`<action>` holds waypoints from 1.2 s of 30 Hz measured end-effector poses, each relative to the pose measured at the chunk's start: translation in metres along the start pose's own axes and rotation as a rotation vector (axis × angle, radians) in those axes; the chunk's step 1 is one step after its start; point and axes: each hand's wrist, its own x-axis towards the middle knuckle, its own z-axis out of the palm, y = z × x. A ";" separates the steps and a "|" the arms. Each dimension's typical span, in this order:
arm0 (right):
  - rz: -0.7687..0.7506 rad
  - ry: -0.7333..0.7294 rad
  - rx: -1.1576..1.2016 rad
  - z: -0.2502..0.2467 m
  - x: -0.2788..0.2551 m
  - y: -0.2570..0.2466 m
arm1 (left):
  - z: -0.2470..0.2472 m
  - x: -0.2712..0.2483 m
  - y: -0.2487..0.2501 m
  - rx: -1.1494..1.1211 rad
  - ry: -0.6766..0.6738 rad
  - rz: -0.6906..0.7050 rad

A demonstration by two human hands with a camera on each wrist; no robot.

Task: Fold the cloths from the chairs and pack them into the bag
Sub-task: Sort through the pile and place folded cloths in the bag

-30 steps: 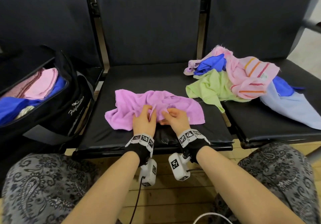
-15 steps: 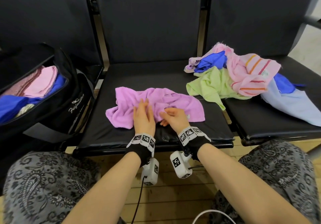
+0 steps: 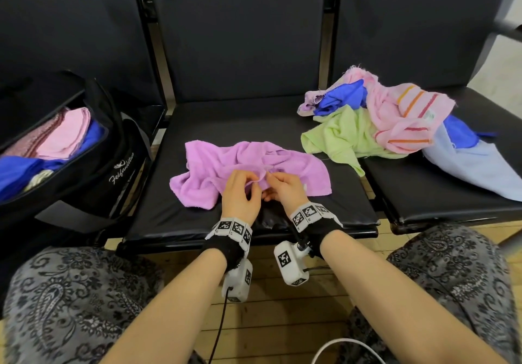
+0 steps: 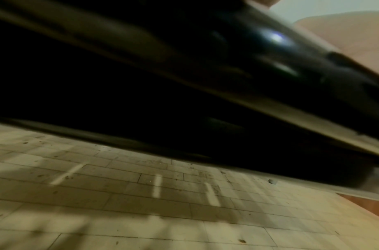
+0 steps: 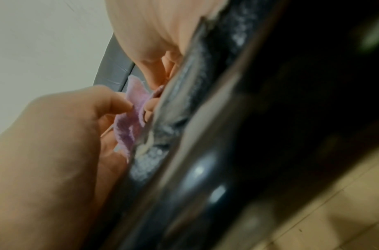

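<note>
Nearest to the camera are the two knees in grey patterned trousers, above the wooden floor. Both forearms reach forward to the middle chair seat. The left hand and the right hand are close together at the near edge of the purple cloth. Each hand pinches a small raised piece of this edge between thumb and fingers; the right wrist view shows the same piece of purple cloth between the fingertips. The cloth lies crumpled on the middle seat, not folded. The left wrist view shows only the dark underside of the seat and the floor.

On the left chair stands the open black bag, with pink and blue cloths inside. On the right chair lies a pile of unfolded cloths: green, striped pink, blue and light blue. Behind are the dark chair backs.
</note>
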 end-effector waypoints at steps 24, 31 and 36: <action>-0.145 -0.085 -0.246 -0.002 -0.001 0.002 | 0.001 0.008 -0.005 -0.007 -0.063 -0.094; -0.236 -0.085 -0.425 -0.001 -0.004 0.002 | -0.001 0.010 -0.005 0.063 -0.160 -0.156; -0.182 -0.121 -0.491 0.000 -0.001 -0.014 | -0.010 0.025 0.001 0.252 -0.251 -0.101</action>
